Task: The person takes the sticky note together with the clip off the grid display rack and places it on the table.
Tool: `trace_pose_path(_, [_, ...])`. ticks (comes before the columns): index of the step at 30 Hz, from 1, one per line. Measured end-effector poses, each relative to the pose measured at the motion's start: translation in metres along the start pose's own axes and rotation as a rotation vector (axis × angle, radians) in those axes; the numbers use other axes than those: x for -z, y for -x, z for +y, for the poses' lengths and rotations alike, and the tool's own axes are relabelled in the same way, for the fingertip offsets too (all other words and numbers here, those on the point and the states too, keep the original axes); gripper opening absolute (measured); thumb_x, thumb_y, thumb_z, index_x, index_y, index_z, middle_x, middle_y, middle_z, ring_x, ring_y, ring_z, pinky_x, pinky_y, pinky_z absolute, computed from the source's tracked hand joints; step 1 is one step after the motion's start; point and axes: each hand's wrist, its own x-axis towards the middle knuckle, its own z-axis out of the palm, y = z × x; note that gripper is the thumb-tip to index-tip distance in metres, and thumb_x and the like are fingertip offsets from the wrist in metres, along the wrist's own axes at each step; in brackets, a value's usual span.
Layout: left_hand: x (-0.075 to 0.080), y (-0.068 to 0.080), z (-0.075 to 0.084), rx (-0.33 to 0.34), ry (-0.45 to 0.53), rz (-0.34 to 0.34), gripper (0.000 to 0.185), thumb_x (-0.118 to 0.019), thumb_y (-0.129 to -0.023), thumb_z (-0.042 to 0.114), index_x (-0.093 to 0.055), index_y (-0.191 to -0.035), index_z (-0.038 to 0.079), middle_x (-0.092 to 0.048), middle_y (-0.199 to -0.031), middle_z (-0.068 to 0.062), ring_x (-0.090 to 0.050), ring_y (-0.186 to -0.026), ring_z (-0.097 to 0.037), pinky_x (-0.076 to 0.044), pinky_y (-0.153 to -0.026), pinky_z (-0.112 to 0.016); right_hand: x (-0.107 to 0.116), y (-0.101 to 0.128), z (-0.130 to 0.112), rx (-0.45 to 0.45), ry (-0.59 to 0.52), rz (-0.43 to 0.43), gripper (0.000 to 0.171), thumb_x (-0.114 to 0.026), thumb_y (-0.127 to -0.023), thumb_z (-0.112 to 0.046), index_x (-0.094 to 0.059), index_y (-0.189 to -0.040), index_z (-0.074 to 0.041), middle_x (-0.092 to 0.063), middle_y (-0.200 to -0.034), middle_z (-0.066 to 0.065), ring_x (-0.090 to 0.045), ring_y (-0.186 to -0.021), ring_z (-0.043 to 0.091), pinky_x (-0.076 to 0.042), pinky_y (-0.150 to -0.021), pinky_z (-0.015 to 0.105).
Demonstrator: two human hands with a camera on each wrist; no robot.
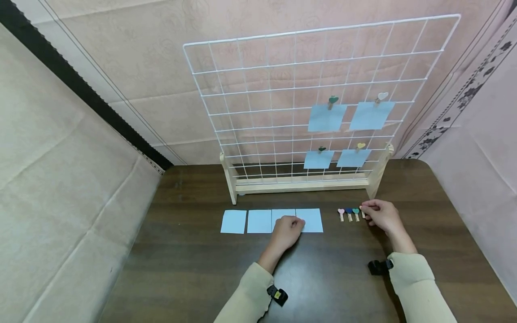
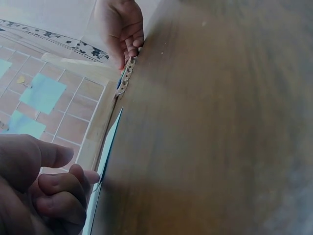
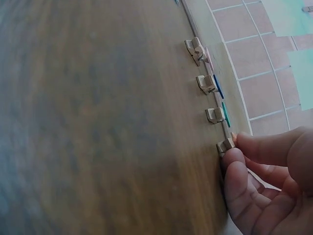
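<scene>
My right hand [image 1: 381,215] pinches a small wooden clothespin [image 3: 225,146] between thumb and forefinger, at the right end of a short row on the table. Beside it lie a teal heart clothespin [image 1: 356,211], a blue one [image 1: 349,211] and a pink one [image 1: 341,211]. My left hand [image 1: 287,231] lies over a row of light blue paper squares, between the rightmost square [image 1: 313,220] and its neighbour [image 1: 280,214]. In the left wrist view, a fingertip touches the paper edge [image 2: 108,147]; the thumb stands apart and the other fingers are curled.
A white wire grid [image 1: 278,110] stands in a pale wooden base [image 1: 303,185] behind the papers. Several blue squares [image 1: 327,119] hang on its right side from heart clothespins [image 1: 333,101]. Two more squares [image 1: 258,222] lie left on the brown table [image 1: 181,260].
</scene>
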Motion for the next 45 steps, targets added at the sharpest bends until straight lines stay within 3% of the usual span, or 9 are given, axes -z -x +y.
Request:
trace_pose_path(12, [0.002,0.002,0.001,0.013,0.011,-0.021,0.032,-0.060,-0.107,0.020,-0.073,-0.082,0.005,-0.035,-0.050,0.008,-0.034,-0.046,-0.007,-0.046,-0.069,-0.025,-0.001,0.005,0.002,0.002,0.016,-0.031,0.033,-0.061,-0.108,-0.012,-0.064,-0.125,0.016,-0.071,-0.098,0.018,-0.064,-0.076,0.018,-0.059,-0.062,0.031])
trace_pose_path(18, [0.003,0.003,-0.001,-0.017,0.000,0.023,0.024,-0.061,-0.106,0.017,-0.081,-0.101,0.004,-0.040,-0.051,0.009,-0.041,-0.050,-0.004,-0.053,-0.075,-0.027,-0.004,0.007,0.004,0.039,-0.009,0.007,0.037,-0.063,-0.107,-0.013,-0.060,-0.134,0.013,-0.071,-0.107,0.021,-0.064,-0.078,0.017,-0.059,-0.060,0.032])
trace_pose_path(23, [0.004,0.001,0.000,-0.021,0.018,0.061,0.026,-0.063,-0.105,0.017,-0.077,-0.117,-0.001,-0.042,-0.056,0.009,-0.040,-0.053,-0.004,-0.054,-0.079,-0.029,-0.005,0.006,-0.001,0.060,-0.006,0.040,0.040,-0.061,-0.109,-0.019,-0.060,-0.137,0.009,-0.071,-0.109,0.022,-0.063,-0.079,0.015,-0.059,-0.060,0.032])
trace_pose_path(26, [0.005,-0.003,0.002,-0.018,0.047,0.096,0.026,-0.064,-0.105,0.017,-0.076,-0.119,-0.001,-0.054,-0.066,0.007,-0.045,-0.056,-0.003,-0.051,-0.074,-0.028,-0.005,0.005,-0.007,0.098,0.010,0.067,0.039,-0.061,-0.109,-0.021,-0.061,-0.137,0.008,-0.071,-0.113,0.025,-0.066,-0.079,0.014,-0.058,-0.060,0.032])
trace_pose_path(30, [0.006,-0.011,0.007,-0.039,0.073,0.140,0.025,-0.064,-0.105,0.017,-0.076,-0.119,0.001,-0.074,-0.093,-0.002,-0.062,-0.067,-0.007,-0.054,-0.074,-0.031,-0.006,0.003,-0.020,0.156,0.030,0.108,0.037,-0.062,-0.109,-0.020,-0.064,-0.134,0.007,-0.069,-0.113,0.027,-0.069,-0.077,0.020,-0.057,-0.060,0.032])
trace_pose_path(34, [0.010,-0.021,0.012,-0.085,0.081,0.153,0.028,-0.063,-0.107,0.020,-0.075,-0.123,0.001,-0.077,-0.108,-0.008,-0.071,-0.085,-0.012,-0.057,-0.081,-0.034,-0.010,0.001,-0.036,0.189,0.024,0.149,0.034,-0.062,-0.108,-0.019,-0.067,-0.130,0.007,-0.069,-0.111,0.028,-0.069,-0.079,0.029,-0.057,-0.061,0.030])
trace_pose_path(36, [0.013,-0.026,0.015,-0.099,0.097,0.163,0.029,-0.062,-0.107,0.021,-0.074,-0.124,0.001,-0.077,-0.111,-0.009,-0.071,-0.079,-0.012,-0.057,-0.078,-0.033,-0.012,0.000,-0.045,0.204,0.011,0.159,0.034,-0.061,-0.109,-0.020,-0.068,-0.129,0.006,-0.070,-0.112,0.029,-0.071,-0.082,0.031,-0.059,-0.062,0.031])
trace_pose_path(40, [0.019,-0.034,0.020,-0.105,0.138,0.170,0.030,-0.062,-0.107,0.020,-0.072,-0.127,0.000,-0.076,-0.114,-0.013,-0.060,-0.047,-0.011,-0.054,-0.060,-0.027,-0.017,-0.004,-0.059,0.238,-0.003,0.173,0.035,-0.062,-0.109,-0.022,-0.069,-0.128,0.006,-0.069,-0.113,0.029,-0.071,-0.081,0.030,-0.060,-0.063,0.034])
trace_pose_path(45, [0.024,-0.040,0.023,-0.113,0.171,0.173,0.026,-0.061,-0.107,0.017,-0.072,-0.127,0.003,-0.075,-0.111,-0.013,-0.056,-0.043,-0.008,-0.050,-0.050,-0.025,-0.021,-0.010,-0.070,0.260,-0.032,0.174,0.037,-0.062,-0.109,-0.025,-0.069,-0.128,0.006,-0.066,-0.117,0.026,-0.070,-0.075,0.021,-0.060,-0.061,0.033])
